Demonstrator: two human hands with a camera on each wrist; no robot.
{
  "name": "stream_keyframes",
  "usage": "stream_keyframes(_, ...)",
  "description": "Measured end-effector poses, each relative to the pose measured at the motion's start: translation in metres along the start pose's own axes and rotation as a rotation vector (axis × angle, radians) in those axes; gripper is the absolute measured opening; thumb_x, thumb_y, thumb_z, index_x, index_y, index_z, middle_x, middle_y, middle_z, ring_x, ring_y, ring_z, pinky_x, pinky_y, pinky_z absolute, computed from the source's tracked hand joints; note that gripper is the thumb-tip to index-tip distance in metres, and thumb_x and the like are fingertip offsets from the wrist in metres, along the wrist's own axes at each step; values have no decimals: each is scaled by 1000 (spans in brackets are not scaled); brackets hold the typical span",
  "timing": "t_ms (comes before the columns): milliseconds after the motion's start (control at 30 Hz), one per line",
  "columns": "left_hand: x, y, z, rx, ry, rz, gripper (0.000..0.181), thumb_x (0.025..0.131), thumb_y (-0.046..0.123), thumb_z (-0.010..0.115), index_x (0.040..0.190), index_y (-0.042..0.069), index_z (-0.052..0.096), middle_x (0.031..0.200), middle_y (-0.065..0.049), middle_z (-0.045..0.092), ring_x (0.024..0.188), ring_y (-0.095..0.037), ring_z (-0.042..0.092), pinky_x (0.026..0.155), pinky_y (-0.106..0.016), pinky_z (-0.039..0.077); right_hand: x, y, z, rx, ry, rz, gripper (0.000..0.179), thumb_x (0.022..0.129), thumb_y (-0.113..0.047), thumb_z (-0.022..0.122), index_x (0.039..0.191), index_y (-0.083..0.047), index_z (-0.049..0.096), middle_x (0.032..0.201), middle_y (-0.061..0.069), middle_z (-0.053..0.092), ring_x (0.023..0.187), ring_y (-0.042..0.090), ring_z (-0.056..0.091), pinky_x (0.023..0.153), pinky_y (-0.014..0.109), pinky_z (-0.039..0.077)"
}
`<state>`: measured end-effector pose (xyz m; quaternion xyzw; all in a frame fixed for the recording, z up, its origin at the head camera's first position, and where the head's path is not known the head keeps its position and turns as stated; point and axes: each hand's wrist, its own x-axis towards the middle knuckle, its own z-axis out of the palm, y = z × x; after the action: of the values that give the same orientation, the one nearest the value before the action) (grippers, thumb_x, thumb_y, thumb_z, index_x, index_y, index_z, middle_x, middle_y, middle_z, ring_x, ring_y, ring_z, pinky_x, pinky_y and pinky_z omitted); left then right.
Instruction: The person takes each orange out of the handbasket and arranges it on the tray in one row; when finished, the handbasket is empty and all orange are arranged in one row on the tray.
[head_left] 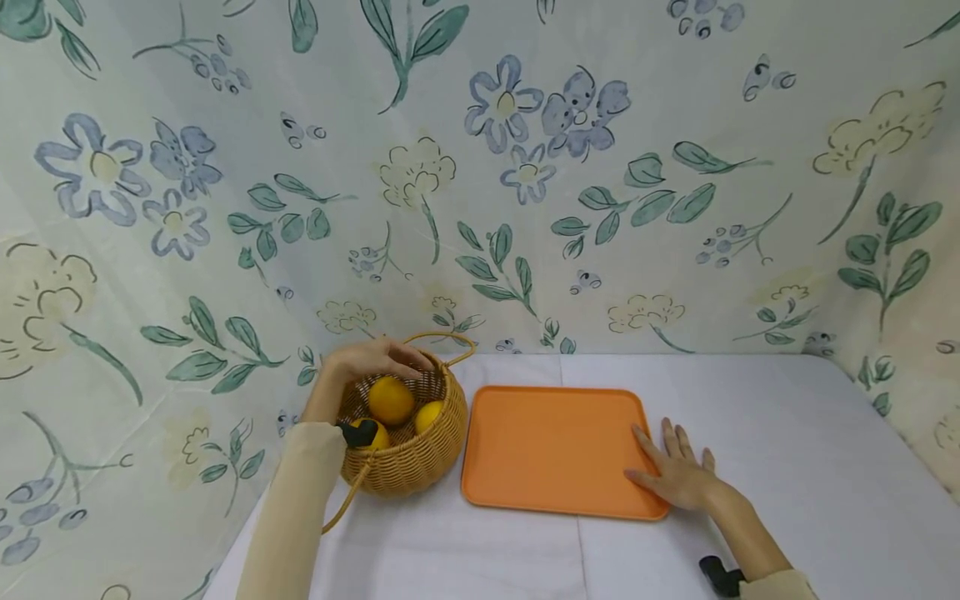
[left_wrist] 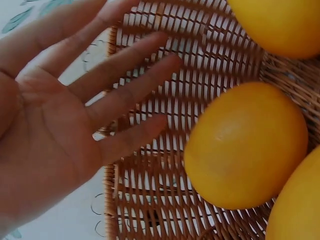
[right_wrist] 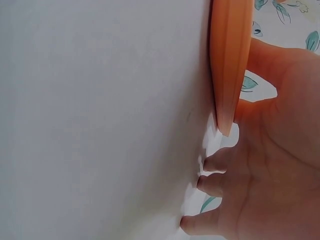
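Fruit sits in the basket at left, none in hand yet; I have my left hand over its far side, my right hand on the right edge of the tray, fingers spread on both.

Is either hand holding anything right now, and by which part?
Nothing is held. The left hand is open over the basket; the right hand lies spread across the right edge of the orange tray, not gripping it.

The tray is orange, basket tan, fruit yellow, tablecloth white — backdrop blue-flowered.
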<state>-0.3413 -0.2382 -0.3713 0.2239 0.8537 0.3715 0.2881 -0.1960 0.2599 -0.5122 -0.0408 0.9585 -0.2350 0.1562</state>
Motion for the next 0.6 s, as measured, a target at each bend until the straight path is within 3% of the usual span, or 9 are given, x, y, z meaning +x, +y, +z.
stream_keyframes(267, 15, -13, 2, 47, -60, -85, 36, 101, 24, 68, 136, 18, 69, 154, -8, 55, 148, -32, 42, 126, -57, 28, 0, -1, 0, 12, -5, -1, 94, 99, -59, 58, 163, -3, 19, 163, 43, -12, 148, 65, -13, 108, 86, -13)
stream_keyframes(500, 15, -27, 2, 19, -29, -49, 35, 101, 21, 68, 135, 14, 70, 152, -8, 57, 149, -33, 41, 127, -57, 27, 0, 1, 1, 3, 5, 1, 94, 99, -59, 58, 163, -3, 20, 163, 43, -11, 149, 65, -12, 108, 86, -12)
stream_keyframes(600, 14, -29, 1, 5, -27, -71, 38, 100, 17, 67, 137, 10, 68, 153, -10, 56, 151, -35, 38, 127, -60, 23, 0, 1, 1, 5, 7, -2, 93, 99, -59, 58, 163, -3, 20, 163, 43, -10, 149, 65, -11, 108, 87, -12)
